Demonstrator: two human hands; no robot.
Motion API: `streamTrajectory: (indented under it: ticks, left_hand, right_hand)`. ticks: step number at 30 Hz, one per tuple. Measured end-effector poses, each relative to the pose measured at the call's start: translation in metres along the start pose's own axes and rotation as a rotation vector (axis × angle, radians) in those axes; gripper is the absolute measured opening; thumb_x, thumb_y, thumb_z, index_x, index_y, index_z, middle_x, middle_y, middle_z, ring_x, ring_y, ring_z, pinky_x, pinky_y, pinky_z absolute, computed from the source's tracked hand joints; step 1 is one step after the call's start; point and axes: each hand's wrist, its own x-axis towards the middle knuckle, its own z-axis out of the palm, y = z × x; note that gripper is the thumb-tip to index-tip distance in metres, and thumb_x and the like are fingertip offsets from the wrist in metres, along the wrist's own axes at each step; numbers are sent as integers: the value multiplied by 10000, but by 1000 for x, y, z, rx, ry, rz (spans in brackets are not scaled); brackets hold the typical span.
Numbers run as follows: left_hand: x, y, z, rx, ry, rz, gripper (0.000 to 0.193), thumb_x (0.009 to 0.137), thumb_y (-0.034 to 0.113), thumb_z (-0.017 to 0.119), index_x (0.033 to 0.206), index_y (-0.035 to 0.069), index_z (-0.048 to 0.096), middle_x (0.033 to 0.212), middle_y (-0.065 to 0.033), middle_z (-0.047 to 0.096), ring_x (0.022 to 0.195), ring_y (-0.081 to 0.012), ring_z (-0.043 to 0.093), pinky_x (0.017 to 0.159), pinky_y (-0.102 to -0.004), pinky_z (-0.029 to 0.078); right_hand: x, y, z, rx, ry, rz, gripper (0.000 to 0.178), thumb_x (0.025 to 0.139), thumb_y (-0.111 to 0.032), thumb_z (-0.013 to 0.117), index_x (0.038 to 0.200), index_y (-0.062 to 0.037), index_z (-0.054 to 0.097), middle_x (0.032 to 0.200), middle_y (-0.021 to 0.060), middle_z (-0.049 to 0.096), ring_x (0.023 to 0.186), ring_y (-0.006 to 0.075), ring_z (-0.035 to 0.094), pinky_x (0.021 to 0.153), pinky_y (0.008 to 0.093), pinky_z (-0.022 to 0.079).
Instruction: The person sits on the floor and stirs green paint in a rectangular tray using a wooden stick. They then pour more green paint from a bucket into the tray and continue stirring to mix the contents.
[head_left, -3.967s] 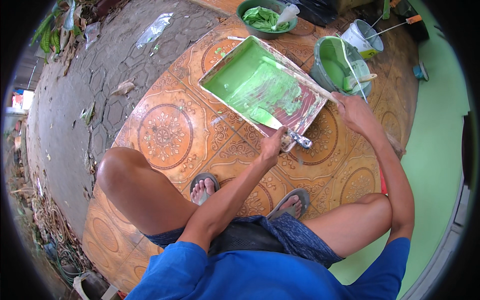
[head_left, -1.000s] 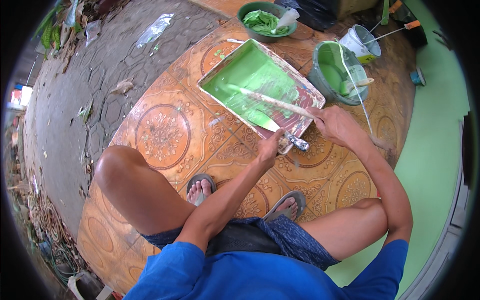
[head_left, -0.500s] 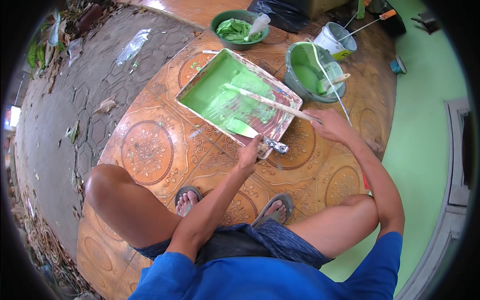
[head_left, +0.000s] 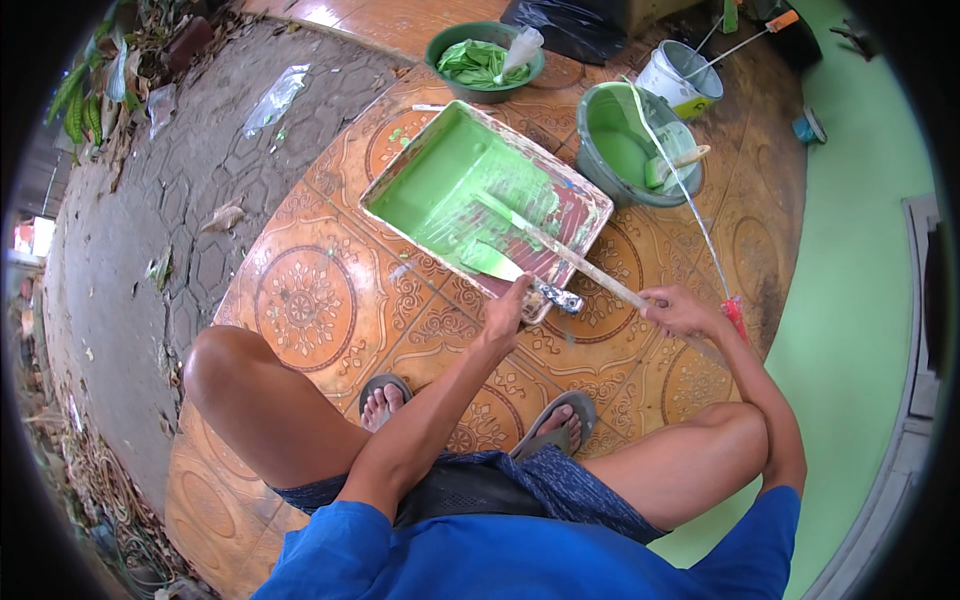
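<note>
A paint tray (head_left: 385, 222) with green paint lies on the tiles ahead of me, its ribbed slope partly bare. My left hand (head_left: 508, 308) is closed around a putty knife (head_left: 560, 297) at the tray's near edge; the green-smeared blade lies over the ribbed slope. In my right hand (head_left: 685, 312), to the right of the tray, is the end of a long wooden stick (head_left: 590, 268). The stick slants across the tray's rim, and its green-coated tip is over the slope, just beyond the blade.
Right of the tray stands a grey bucket (head_left: 584, 150) of green paint, holding a brush (head_left: 690, 157). A thin white rod with a red handle (head_left: 735, 318) leans across it. Behind are a white bucket (head_left: 655, 78) and a green basin (head_left: 440, 70). A green wall (head_left: 850, 240) borders the right.
My right hand has moved toward me and slightly right, drawing the stick's green tip back down the tray's slope. The left hand with the putty knife stays nearly in place.
</note>
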Motion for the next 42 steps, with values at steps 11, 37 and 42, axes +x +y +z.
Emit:
streamTrajectory:
  ticks: [11, 37, 42]
  left_hand:
    - [-8, 4, 4, -14, 26, 16, 494, 816, 378, 729, 1026, -61, 640, 930, -101, 657, 744, -152, 629, 666, -296, 517]
    - [23, -8, -19, 73, 38, 9, 423, 818, 361, 733, 1044, 17, 632, 928, -68, 661, 769, -143, 669, 654, -285, 568]
    - [7, 0, -6, 58, 11, 1, 458, 812, 385, 740, 1013, -20, 665, 922, -103, 678, 780, -156, 656, 730, -289, 530]
  right_hand:
    - [-3, 3, 20, -115, 375, -286, 339, 918, -196, 538, 1221, -52, 582, 760, 130, 611, 685, 213, 604, 676, 375, 477]
    - [3, -58, -1, -384, 472, -385, 354, 910, -160, 530, 1235, -30, 584, 859, 281, 632, 740, 416, 615, 709, 432, 500]
    - [12, -85, -25, -552, 533, -396, 340, 911, -142, 520, 1218, -13, 588, 798, 298, 613, 719, 429, 607, 688, 445, 495]
